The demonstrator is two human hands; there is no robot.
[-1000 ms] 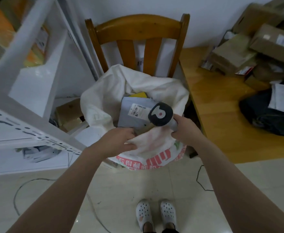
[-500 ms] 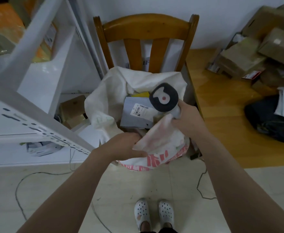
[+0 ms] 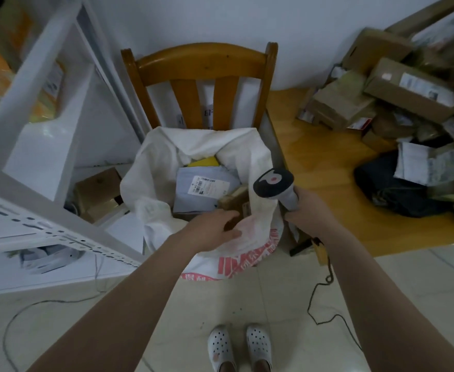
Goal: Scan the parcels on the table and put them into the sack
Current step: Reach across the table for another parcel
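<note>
- Light wooden desk (image 3: 322,162), on the right: the unscanned stock sits here, well apart from both hands. Judgement: the next reach goes right, so the body should turn before the arm stretches.
- Orange-brown wooden chair (image 3: 201,60): the sack leans on it. Don't tug the sack forward off that support.
- White woven sack with red print (image 3: 161,167): mouth open, near rim sagging. Judgement: the step in hand is opening the mouth; pull the rim down and towards the body so the next drop goes in cleanly.
- Heap of brown cardboard parcels (image 3: 411,87), far end of the desk: labels face several ways, so find the label before lifting.
- Flat grey plastic mailer with a barcode label (image 3: 193,194): already inside the sack, lying on top, with room beside it.
- Left hand (image 3: 212,229): pinches the sack's near rim, thumb inside.
- Right hand (image 3: 310,212): wrapped round the handle of the grey handheld scanner with a dark head (image 3: 274,182), just beside the sack's right edge. Mind the trailing cable.
</note>
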